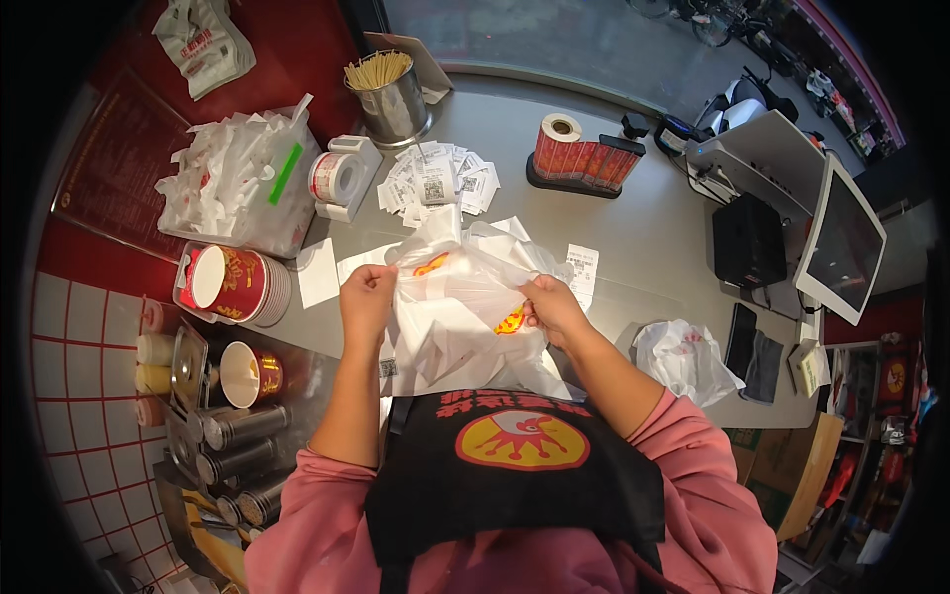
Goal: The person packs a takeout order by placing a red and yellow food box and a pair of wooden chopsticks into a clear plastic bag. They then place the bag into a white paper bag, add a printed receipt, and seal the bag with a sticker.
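A thin white plastic carrier bag [460,297] with red and yellow printing lies before me on the grey counter, its upper edge stretched between my hands. The left edge is pinched by my left hand [367,304], between thumb and fingers. My right hand [553,308] grips the opposite edge beside a printed emblem. What lies inside or under the bag is hidden by its folds. Just beyond it, many printed paper slips [438,182] are stacked on a spike. A paper receipt [582,271] lies to the right of the bag, partly behind it.
At the left stand a bin of plastic bags [237,178], a tape dispenser [349,178] and stacked paper cups [241,286]. A metal bucket of wooden sticks [386,96] and a label roll [560,141] stand farther back. A crumpled bag [683,360] and a monitor [842,241] are at the right.
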A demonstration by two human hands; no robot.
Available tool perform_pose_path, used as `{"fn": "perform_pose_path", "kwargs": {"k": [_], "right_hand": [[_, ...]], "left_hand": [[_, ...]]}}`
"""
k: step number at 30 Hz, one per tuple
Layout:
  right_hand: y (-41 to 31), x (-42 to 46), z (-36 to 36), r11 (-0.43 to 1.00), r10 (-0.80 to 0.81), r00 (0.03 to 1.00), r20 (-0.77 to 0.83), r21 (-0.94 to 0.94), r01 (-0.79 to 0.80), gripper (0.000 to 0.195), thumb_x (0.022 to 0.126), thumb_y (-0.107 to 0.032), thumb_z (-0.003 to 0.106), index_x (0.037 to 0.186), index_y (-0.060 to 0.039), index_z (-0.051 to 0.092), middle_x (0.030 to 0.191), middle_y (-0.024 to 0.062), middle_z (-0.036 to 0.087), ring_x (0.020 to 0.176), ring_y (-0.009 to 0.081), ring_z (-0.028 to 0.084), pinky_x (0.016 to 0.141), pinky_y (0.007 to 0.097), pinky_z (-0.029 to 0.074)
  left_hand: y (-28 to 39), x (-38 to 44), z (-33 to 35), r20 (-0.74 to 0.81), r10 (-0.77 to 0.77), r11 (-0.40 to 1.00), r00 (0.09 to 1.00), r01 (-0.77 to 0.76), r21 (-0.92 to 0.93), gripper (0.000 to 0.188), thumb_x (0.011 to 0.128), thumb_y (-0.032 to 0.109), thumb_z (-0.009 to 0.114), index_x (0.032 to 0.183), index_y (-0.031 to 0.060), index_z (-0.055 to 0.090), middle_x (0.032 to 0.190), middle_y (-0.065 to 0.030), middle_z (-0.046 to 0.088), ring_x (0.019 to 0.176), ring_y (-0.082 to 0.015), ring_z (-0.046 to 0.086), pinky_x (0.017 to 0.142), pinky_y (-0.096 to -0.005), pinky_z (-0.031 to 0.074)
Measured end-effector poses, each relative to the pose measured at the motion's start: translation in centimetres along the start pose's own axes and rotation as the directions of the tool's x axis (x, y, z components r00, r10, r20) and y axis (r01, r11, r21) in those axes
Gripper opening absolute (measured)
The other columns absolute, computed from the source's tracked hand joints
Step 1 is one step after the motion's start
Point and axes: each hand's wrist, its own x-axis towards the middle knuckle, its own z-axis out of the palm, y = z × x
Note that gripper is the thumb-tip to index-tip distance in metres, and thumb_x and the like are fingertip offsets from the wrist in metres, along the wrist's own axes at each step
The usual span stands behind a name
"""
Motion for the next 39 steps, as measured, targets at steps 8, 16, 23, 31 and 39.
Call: {"fn": "perform_pose_path", "kwargs": {"k": [8,16,23,31,39], "right_hand": [[0.1,1.6,-2.5,0.721,-0.307,0.950,-0.063,-0.666,0.189,0.024,0.074,-0.018,0.066,0.076,-0.0030,0.048,0.066,0.0086,0.054,0.059,0.0204,0.054,0.053,0.0305,0.044],[-4.7,-3.1,1.4,0.472,-0.814,0.579,-0.042,-0.628,0.618,0.031,0.073,-0.010,0.064,0.100,-0.0031,0.048,0.087,0.0129,0.049,0.075,0.0214,0.052,0.063,0.0302,0.044],[-2.8,-5.1,4.6,0.364,-0.556,0.658,0.508,-0.562,0.742,0.015,0.079,-0.016,0.060,0.087,-0.0039,0.056,0.085,0.0125,0.057,0.078,0.0243,0.057,0.068,0.0320,0.046],[-3.1,-4.7,4.5,0.535,-0.367,0.872,0.323,-0.694,0.482,0.033,0.082,-0.036,0.056,0.090,-0.0042,0.063,0.080,0.0162,0.063,0.075,0.0313,0.060,0.069,0.0380,0.046],[0.2,-0.8,2.5,0.788,-0.225,0.961,0.161,-0.551,0.276,0.023,0.076,-0.023,0.066,0.082,-0.0008,0.066,0.071,0.0115,0.064,0.064,0.0185,0.060,0.061,0.0292,0.047]], "left_hand": [[1.5,0.6,-1.8,0.113,0.016,0.962,0.994,0.016,-0.274,0.012,0.082,0.010,0.064,0.082,-0.0002,0.058,0.067,0.0030,0.055,0.057,-0.0018,0.044,0.050,-0.0160,0.033],[-0.5,-2.9,5.4,0.336,-0.036,0.999,0.941,0.023,0.042,0.012,0.087,0.012,0.055,0.086,-0.0001,0.057,0.072,0.0009,0.056,0.066,-0.0052,0.048,0.060,-0.0200,0.040],[-3.6,-2.4,6.8,0.440,-0.190,0.961,0.878,0.257,-0.097,0.018,0.089,0.016,0.052,0.093,-0.0011,0.055,0.076,-0.0006,0.056,0.067,-0.0058,0.049,0.059,-0.0210,0.041],[-1.4,-2.5,5.7,0.408,-0.121,0.992,0.905,0.129,0.007,0.017,0.091,0.015,0.049,0.093,-0.0006,0.055,0.074,-0.0005,0.055,0.063,-0.0054,0.048,0.056,-0.0200,0.041],[-2.3,-2.9,6.2,0.426,-0.196,0.970,0.883,0.238,-0.047,0.017,0.092,0.013,0.046,0.100,0.0003,0.052,0.073,-0.0020,0.054,0.060,-0.0078,0.050,0.054,-0.0199,0.043]]}}
